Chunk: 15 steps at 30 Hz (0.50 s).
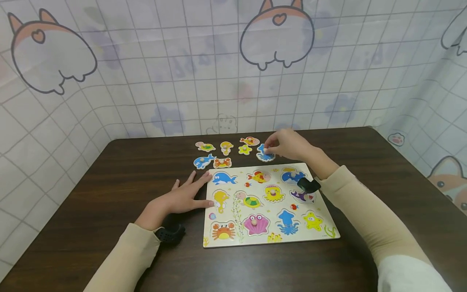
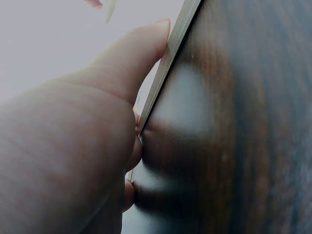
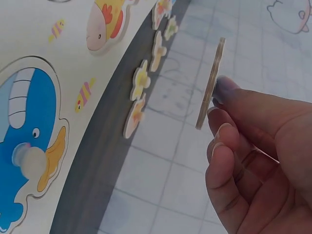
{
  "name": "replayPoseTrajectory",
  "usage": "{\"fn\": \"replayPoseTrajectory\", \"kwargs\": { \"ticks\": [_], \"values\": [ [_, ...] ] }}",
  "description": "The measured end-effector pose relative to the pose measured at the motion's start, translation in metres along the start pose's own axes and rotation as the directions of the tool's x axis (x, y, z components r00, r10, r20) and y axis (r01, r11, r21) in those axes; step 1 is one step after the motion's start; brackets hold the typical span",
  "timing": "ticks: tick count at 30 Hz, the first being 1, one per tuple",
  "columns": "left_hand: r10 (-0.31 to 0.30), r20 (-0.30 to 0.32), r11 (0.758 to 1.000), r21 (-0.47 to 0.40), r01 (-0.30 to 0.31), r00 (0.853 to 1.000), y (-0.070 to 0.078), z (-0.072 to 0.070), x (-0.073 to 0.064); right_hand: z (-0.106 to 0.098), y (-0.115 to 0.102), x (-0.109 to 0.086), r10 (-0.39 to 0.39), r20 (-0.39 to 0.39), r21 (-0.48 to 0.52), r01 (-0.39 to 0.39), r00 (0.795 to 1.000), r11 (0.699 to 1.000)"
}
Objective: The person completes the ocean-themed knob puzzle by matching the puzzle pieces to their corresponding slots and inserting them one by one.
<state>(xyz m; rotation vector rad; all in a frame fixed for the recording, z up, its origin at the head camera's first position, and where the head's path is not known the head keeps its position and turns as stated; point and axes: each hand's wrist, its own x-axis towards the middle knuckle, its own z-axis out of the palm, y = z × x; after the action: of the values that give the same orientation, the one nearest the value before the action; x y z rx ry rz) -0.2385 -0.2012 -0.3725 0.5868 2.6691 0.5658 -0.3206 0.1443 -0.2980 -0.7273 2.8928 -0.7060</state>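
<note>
Beyond the board's back edge, my right hand (image 1: 290, 144) pinches the knob of a blue squid puzzle piece (image 1: 265, 156) between thumb and fingers. In the right wrist view that wooden piece (image 3: 210, 84) appears edge-on, raised off the table. My left hand (image 1: 181, 198) lies with fingers spread at the left edge of the white sea-animal puzzle board (image 1: 270, 238), its thumb and fingertips touching it. On the board, the blue whale (image 1: 293, 176), yellow octopus (image 1: 273, 194) and pink shell (image 1: 256, 224) have knobs. A printed blue squid shape (image 1: 288, 222) shows near the front.
Behind the board lie loose knobbed pieces: a turtle (image 1: 205, 147), seahorse (image 1: 226, 147), fish (image 1: 249, 141), starfish (image 1: 245, 149), blue dolphin (image 1: 204, 161) and crab (image 1: 222, 163). A patterned cloth (image 1: 226, 97) hangs behind the dark wooden table (image 1: 91, 211).
</note>
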Motion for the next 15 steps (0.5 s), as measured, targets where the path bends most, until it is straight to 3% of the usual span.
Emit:
{"fn": "replayPoseTrajectory", "kwargs": {
  "ticks": [15],
  "values": [
    [-0.005,0.006,1.0,-0.01,0.005,1.0,0.0,0.001,0.0,0.006,-0.009,-0.043,-0.103,-0.011,-0.05,0.102,0.995,0.994]
  ]
}}
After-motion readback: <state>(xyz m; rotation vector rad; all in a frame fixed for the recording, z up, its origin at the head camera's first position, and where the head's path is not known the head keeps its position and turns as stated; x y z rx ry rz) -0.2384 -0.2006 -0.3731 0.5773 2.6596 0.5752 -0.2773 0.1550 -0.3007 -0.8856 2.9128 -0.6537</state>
